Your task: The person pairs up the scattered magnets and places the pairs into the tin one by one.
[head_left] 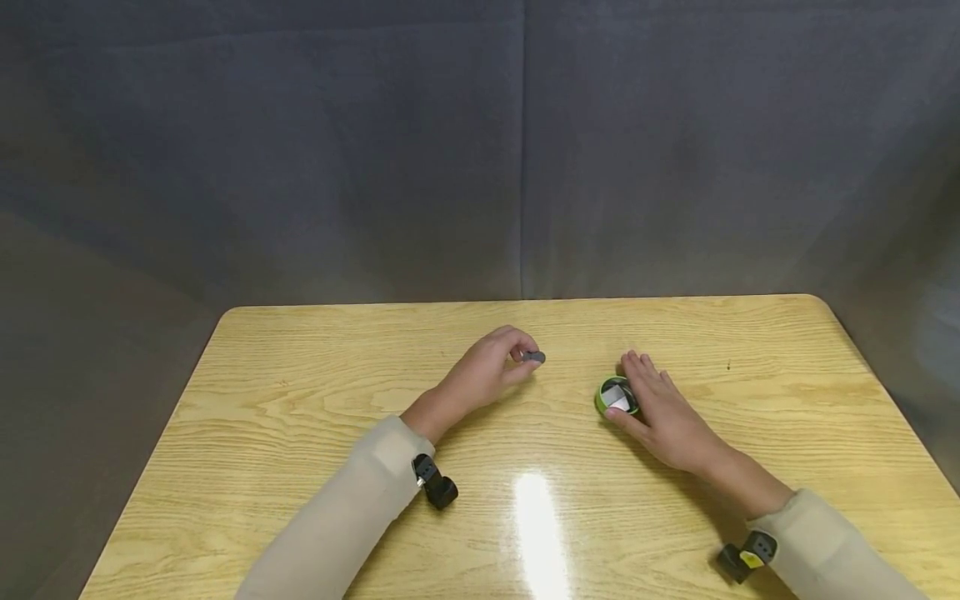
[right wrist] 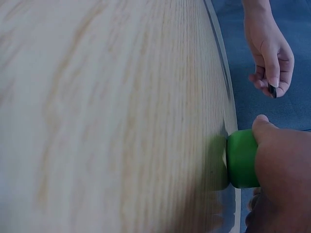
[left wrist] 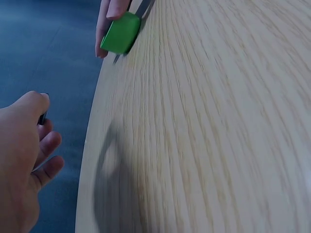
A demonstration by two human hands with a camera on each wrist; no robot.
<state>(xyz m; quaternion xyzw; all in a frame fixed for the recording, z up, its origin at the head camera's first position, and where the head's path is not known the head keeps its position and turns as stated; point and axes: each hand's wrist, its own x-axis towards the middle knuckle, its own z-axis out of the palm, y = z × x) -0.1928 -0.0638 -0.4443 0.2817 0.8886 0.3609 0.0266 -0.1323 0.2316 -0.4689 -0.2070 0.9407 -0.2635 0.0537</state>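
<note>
My left hand [head_left: 483,371] is raised over the middle of the table, pinching a small dark grey, flat piece [head_left: 535,357] between thumb and fingertips. In the right wrist view that piece [right wrist: 273,91] shows as a thin dark edge under the thumb. To its right stands a small round green container [head_left: 600,402], upright on the table, with white pieces [head_left: 617,398] and something dark inside. My right hand [head_left: 667,421] holds this container from the right, thumb at the near rim and fingers along the far side. Its smooth green wall [right wrist: 241,158] shows in the right wrist view.
The wooden table [head_left: 300,375] has a light grain, and a bright reflection lies near its front. A tiny dark speck [head_left: 728,365] is on the right part. Dark grey cloth [head_left: 450,167] hangs behind and at both sides.
</note>
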